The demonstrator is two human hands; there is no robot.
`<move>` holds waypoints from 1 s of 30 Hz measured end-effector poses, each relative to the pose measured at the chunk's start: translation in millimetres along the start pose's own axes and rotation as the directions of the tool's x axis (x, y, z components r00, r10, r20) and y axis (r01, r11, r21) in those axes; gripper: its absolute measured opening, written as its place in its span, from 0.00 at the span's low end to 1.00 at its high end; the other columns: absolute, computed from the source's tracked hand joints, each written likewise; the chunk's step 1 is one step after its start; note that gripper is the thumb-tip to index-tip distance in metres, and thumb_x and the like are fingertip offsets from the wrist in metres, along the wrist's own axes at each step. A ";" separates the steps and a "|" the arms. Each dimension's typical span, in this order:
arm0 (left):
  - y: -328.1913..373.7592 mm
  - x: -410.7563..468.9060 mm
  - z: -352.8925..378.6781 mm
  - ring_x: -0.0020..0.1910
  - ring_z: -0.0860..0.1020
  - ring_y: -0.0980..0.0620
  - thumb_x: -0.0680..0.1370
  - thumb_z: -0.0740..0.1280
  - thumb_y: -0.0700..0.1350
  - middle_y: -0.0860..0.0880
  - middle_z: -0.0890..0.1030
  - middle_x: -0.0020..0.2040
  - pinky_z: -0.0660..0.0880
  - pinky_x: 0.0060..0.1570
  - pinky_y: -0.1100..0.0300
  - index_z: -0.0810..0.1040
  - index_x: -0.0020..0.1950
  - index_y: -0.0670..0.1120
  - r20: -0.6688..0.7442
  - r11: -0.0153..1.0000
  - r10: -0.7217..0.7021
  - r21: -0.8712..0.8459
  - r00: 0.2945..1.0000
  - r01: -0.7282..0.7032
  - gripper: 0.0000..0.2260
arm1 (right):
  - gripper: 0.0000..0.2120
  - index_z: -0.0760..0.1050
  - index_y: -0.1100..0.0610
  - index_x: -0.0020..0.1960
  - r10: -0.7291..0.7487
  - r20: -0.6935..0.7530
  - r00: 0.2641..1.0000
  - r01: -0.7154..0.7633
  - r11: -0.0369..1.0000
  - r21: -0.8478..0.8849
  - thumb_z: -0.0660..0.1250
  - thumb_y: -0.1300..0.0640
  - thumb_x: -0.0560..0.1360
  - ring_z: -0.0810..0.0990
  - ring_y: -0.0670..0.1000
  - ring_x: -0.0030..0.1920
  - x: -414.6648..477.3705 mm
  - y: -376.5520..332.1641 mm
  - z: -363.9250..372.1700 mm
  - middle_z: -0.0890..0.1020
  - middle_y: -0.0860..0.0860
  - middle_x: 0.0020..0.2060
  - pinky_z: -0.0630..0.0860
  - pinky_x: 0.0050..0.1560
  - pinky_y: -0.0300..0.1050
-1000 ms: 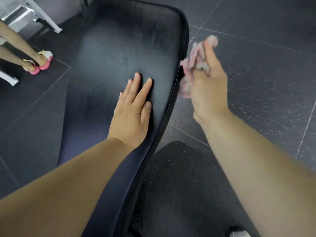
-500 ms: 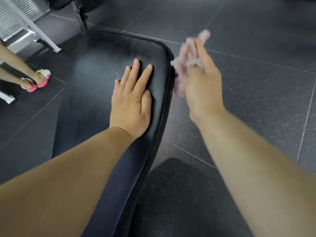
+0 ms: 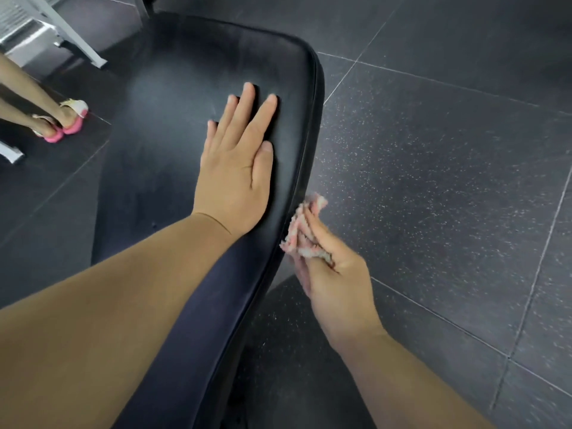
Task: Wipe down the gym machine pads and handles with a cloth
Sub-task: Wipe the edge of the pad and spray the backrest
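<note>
Dark grey floor tiles flecked with pale specks (image 3: 448, 181) fill the right half of the frame, and thin light seams run slantwise between them. In the upper left corner a white-painted metal frame leg (image 3: 72, 35) slants down to the floor, beside a ribbed grey panel (image 3: 14, 13). At the left edge stand another person's two bare lower legs (image 3: 21, 85) in pink-soled sandals with pale straps (image 3: 75, 125), feet close together. Below them, a short silver metal foot (image 3: 10, 154) juts in.

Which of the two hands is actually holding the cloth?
The right hand, which grips the pink-and-white cloth at the black pad's side edge. The left hand lies flat on top of the pad, holding nothing.
</note>
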State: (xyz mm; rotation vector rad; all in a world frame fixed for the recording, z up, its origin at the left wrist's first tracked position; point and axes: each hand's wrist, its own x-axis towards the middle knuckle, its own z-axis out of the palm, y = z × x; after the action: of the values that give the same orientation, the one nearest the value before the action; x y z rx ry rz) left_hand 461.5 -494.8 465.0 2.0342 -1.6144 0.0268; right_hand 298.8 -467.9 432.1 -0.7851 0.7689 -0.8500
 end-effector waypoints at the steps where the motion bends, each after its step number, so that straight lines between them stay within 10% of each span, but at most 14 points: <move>1: -2.3 -8.4 -0.7 0.80 0.48 0.50 0.84 0.51 0.44 0.51 0.52 0.80 0.39 0.75 0.58 0.57 0.79 0.51 0.023 1.000 0.009 0.001 1.000 -0.009 0.23 | 0.24 0.74 0.46 0.66 -0.031 -0.032 0.999 0.031 0.999 0.008 0.58 0.72 0.82 0.81 0.40 0.57 5.5 -7.2 -1.5 0.78 0.44 0.65 0.78 0.56 0.37; 8: -31.6 -84.8 -2.9 0.77 0.43 0.60 0.84 0.48 0.49 0.57 0.46 0.78 0.37 0.74 0.62 0.49 0.78 0.56 0.139 0.999 0.021 0.027 0.990 -0.025 0.22 | 0.32 0.68 0.29 0.66 -0.147 -0.147 0.978 0.111 0.966 -0.232 0.57 0.65 0.78 0.71 0.39 0.70 9.4 24.9 27.3 0.73 0.38 0.70 0.67 0.74 0.48; 16: -29.0 -118.9 3.4 0.77 0.42 0.58 0.84 0.47 0.48 0.56 0.45 0.78 0.39 0.76 0.55 0.49 0.79 0.54 0.129 0.999 -0.041 0.023 0.991 0.039 0.23 | 0.30 0.74 0.43 0.68 0.091 0.005 0.996 -0.089 0.980 -0.178 0.59 0.74 0.79 0.72 0.43 0.71 -86.6 101.8 12.4 0.76 0.45 0.69 0.69 0.72 0.50; 22: -39.3 -150.4 1.4 0.77 0.44 0.58 0.83 0.48 0.48 0.56 0.46 0.78 0.41 0.76 0.55 0.50 0.79 0.54 0.164 0.999 -0.033 0.017 0.986 0.031 0.23 | 0.29 0.66 0.46 0.75 -0.090 -0.135 0.987 0.079 0.993 -0.086 0.55 0.72 0.81 0.78 0.36 0.61 -10.9 32.5 4.6 0.77 0.31 0.58 0.73 0.65 0.38; 30: -49.1 -172.7 -0.2 0.79 0.47 0.54 0.83 0.48 0.47 0.54 0.49 0.79 0.43 0.76 0.55 0.51 0.79 0.55 0.159 0.999 -0.053 0.020 0.986 0.051 0.23 | 0.31 0.64 0.30 0.69 -0.037 -0.149 0.988 -0.005 0.961 -0.277 0.56 0.66 0.82 0.73 0.37 0.66 -58.5 93.6 31.6 0.76 0.37 0.66 0.68 0.69 0.38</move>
State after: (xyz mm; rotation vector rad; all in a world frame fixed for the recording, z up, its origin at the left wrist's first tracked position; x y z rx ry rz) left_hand 457.3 -332.7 387.7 2.1367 -1.6595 -0.1462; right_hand 331.4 -368.5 384.8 -0.9823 1.0342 -0.8342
